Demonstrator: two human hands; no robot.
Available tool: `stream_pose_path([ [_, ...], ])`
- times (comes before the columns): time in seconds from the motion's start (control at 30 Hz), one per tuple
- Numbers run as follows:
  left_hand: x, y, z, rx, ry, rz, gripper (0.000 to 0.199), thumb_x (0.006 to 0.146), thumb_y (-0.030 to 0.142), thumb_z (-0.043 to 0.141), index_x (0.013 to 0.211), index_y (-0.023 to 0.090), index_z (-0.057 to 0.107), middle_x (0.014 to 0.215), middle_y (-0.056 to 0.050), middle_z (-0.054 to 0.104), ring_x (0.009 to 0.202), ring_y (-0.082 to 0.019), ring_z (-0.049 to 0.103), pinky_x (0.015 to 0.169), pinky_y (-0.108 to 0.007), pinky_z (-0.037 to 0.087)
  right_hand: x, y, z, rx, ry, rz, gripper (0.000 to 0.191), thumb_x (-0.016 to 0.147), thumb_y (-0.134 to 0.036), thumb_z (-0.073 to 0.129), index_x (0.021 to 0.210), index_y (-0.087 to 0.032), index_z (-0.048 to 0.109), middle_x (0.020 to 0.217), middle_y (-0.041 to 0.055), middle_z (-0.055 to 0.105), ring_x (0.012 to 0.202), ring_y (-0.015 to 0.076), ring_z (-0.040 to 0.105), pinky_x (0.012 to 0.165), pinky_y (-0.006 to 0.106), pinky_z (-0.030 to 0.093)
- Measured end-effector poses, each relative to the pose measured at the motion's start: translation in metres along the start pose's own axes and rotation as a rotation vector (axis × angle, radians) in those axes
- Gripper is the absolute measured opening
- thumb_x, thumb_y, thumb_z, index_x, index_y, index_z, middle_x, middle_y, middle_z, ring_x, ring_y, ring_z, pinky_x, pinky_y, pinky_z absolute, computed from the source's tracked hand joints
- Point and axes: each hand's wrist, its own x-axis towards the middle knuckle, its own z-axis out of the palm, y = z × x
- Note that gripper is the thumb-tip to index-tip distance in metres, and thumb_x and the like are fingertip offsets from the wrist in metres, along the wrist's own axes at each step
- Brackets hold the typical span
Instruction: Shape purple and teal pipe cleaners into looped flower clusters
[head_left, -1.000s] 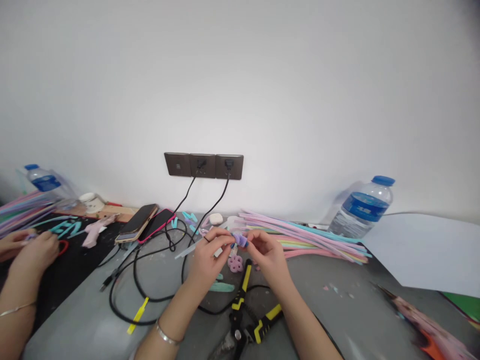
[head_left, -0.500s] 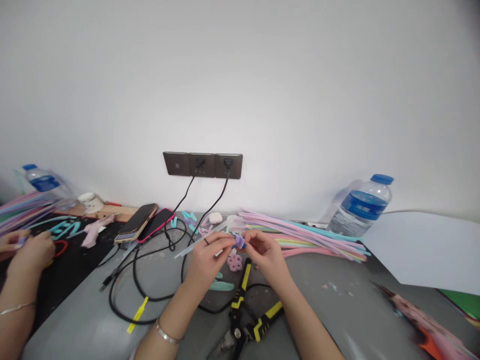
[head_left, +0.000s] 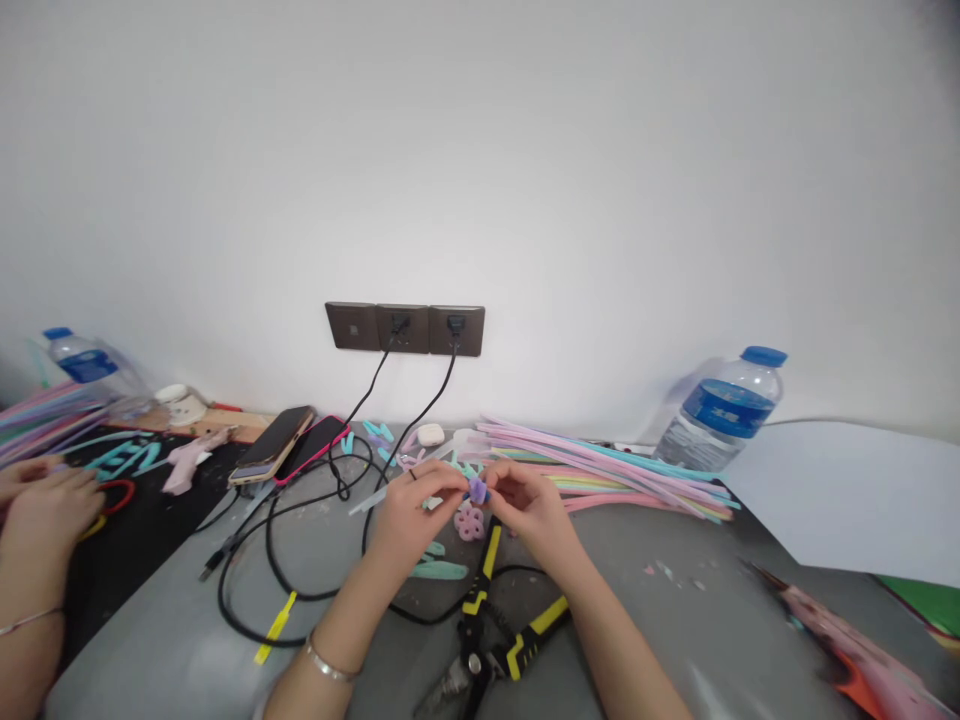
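Observation:
Between my two hands is a small purple piece of bent pipe cleaner (head_left: 478, 490). The fingertips of my left hand (head_left: 425, 510) pinch it from one side, and those of my right hand (head_left: 529, 505) pinch it from the other. My fingers cover part of it. Just below lies a pink flower-shaped pipe-cleaner piece (head_left: 469, 522), lying apart from my fingers. Black and yellow pliers (head_left: 472, 640) rest with handles spread beneath my hands. Mint-green pipe-cleaner pieces (head_left: 439, 570) lie near my left wrist.
Behind my hands lies a bundle of pastel pipe cleaners (head_left: 615, 465). A water bottle (head_left: 724, 410) and white paper (head_left: 847, 490) are at right, with a pink glue gun (head_left: 855, 640) nearer. Black cables (head_left: 274, 560) loop beside phones (head_left: 274, 447). Another person's hands (head_left: 49, 510) work at far left.
The purple piece has turned slightly between my fingertips, while my hands stay nearly in place. At left, the other person's hands have shifted slightly left.

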Motion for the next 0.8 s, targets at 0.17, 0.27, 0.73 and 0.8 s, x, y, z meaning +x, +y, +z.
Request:
stream_pose_path([
  [0.17,0.0013,0.0015,-0.0002,-0.107,-0.074,-0.216,0.012,0.08,0.008,0.058,0.081,0.017,0.066,0.082,-0.003,0.066,0.076,-0.013,0.063,0.058,-0.017,0.05,-0.0007,-0.0017,-0.002,-0.02,-0.032,-0.004,0.016,0.078,-0.03,0.068,0.073,-0.02,0.057,0.074,0.0009,0.056,0.068,0.0149,0.055,0.062,0.026,0.047],
  [0.27,0.0036,0.0029,-0.0025,-0.123,-0.146,-0.248,0.009,0.079,0.01,0.059,0.078,0.016,0.065,0.078,-0.002,0.064,0.07,-0.012,0.06,0.055,-0.016,0.046,-0.0011,-0.0027,-0.0049,-0.042,-0.092,0.003,0.014,0.078,-0.03,0.067,0.074,-0.02,0.058,0.074,0.0011,0.056,0.067,0.0148,0.056,0.063,0.026,0.049],
  [0.73,0.0007,0.0032,-0.0056,0.028,-0.228,-0.184,0.007,0.084,0.013,0.053,0.083,0.018,0.058,0.08,-0.001,0.06,0.063,-0.011,0.051,0.054,-0.02,0.038,-0.0023,-0.0009,-0.0051,-0.061,-0.109,0.012,0.018,0.082,-0.034,0.066,0.075,-0.02,0.06,0.074,0.0014,0.057,0.068,0.0154,0.056,0.064,0.027,0.049],
  [0.8,0.0003,0.0035,-0.0053,0.071,-0.208,-0.154,0.008,0.085,0.012,0.051,0.085,0.018,0.056,0.082,-0.001,0.058,0.066,-0.012,0.052,0.057,-0.02,0.039,-0.0029,-0.0031,-0.0024,-0.041,-0.081,0.025,0.018,0.083,-0.037,0.066,0.079,-0.02,0.06,0.077,0.002,0.058,0.07,0.0163,0.058,0.066,0.028,0.051],
])
